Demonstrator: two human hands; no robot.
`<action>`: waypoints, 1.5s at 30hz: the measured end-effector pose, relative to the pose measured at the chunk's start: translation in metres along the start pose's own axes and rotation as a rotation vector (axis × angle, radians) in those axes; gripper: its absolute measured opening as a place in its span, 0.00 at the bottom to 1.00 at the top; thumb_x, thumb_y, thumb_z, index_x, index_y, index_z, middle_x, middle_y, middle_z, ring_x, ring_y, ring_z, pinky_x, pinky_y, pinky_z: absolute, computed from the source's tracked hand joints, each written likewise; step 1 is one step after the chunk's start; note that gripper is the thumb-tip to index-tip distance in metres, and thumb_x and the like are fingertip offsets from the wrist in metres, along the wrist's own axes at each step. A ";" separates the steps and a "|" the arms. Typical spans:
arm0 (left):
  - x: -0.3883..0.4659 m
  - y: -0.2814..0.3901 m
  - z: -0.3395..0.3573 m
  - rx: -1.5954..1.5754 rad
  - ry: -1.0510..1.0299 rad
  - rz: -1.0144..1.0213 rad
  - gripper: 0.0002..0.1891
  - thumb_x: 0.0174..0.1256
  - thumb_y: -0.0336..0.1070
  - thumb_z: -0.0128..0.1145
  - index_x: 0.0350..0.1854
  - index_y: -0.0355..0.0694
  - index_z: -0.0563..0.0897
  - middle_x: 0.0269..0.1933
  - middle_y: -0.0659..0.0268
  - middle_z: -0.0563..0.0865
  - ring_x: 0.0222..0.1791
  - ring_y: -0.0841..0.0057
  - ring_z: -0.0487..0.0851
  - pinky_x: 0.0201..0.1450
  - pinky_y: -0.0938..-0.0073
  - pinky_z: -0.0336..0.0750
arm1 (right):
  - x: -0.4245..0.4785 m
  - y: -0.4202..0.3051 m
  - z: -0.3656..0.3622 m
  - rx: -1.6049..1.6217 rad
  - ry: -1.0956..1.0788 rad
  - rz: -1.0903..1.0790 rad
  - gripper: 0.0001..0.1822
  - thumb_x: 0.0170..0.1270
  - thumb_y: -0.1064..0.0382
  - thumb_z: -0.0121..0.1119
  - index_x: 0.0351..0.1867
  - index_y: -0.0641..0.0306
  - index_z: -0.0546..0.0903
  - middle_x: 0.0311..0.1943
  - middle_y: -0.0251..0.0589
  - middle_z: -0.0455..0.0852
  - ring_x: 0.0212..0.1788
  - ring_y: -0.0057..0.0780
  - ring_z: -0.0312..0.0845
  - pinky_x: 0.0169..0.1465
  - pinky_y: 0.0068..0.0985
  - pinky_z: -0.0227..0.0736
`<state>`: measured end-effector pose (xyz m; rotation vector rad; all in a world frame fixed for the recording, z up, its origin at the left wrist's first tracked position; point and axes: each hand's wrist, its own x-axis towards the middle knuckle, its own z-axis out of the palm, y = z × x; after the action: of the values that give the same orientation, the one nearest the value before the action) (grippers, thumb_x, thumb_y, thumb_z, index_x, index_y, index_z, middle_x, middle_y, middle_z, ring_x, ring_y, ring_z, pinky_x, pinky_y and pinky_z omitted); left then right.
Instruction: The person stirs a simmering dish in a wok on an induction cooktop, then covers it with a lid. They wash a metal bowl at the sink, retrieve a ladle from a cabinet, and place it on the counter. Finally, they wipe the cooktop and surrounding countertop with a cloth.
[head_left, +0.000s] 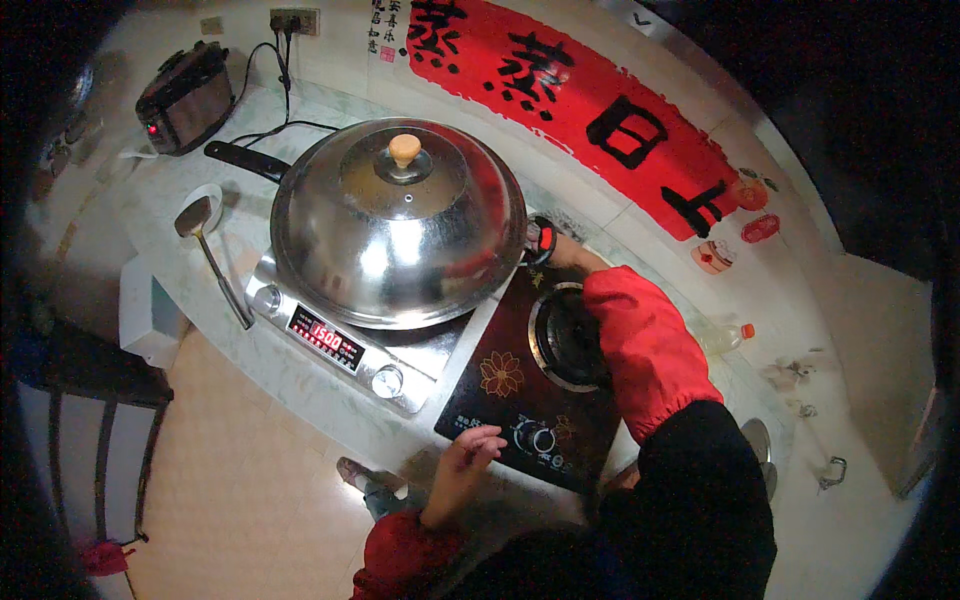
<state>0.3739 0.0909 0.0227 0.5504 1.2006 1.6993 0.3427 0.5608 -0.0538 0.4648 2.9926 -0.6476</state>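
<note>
A wok under a domed steel lid (315, 240) stands on the silver induction cooker (405, 394), whose red display is lit. The lid has a wooden knob (405, 150) and a clear centre. A long black handle (247, 160) points left from the wok. My right hand (534, 234) reaches to the wok's right edge, beside a black loop with a red patch (545, 238). Its fingers are mostly hidden there, so their grip cannot be made out. My left hand (472, 455) hovers by the front edge of a dark glass-topped gas stove (480, 409), holding nothing, fingers loosely bent.
A spatula (217, 274) rests with its blade on a small white bowl (214, 210). A dark appliance (187, 101) with a red light sits behind, near a wall socket (295, 21) with cords. A bottle (724, 339) with an orange cap stands beyond my right arm.
</note>
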 end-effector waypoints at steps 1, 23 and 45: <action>-0.001 0.002 -0.001 -0.001 0.038 -0.016 0.12 0.61 0.35 0.50 0.46 0.37 0.73 0.37 0.62 0.81 0.34 0.82 0.76 0.39 0.83 0.69 | 0.004 -0.033 -0.005 -0.015 -0.056 0.070 0.16 0.52 0.59 0.50 0.44 0.58 0.73 0.38 0.54 0.78 0.43 0.50 0.72 0.45 0.39 0.66; 0.001 0.025 -0.055 0.219 -0.056 -0.162 0.12 0.59 0.38 0.52 0.41 0.35 0.76 0.32 0.69 0.80 0.33 0.84 0.75 0.37 0.83 0.69 | -0.147 -0.296 0.129 -0.463 -0.092 0.306 0.27 0.54 0.57 0.48 0.55 0.67 0.63 0.50 0.71 0.64 0.50 0.65 0.63 0.47 0.45 0.67; 0.001 0.014 -0.083 1.627 -0.555 0.328 0.20 0.56 0.41 0.47 0.50 0.37 0.70 0.53 0.54 0.72 0.54 0.56 0.66 0.52 0.59 0.64 | -0.185 -0.307 0.158 -0.349 0.455 0.597 0.26 0.47 0.67 0.50 0.53 0.51 0.69 0.56 0.47 0.64 0.41 0.41 0.71 0.34 0.30 0.74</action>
<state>0.3027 0.0514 0.0002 2.0615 1.8898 0.3089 0.4244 0.1781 -0.0565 1.5524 2.9747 0.0408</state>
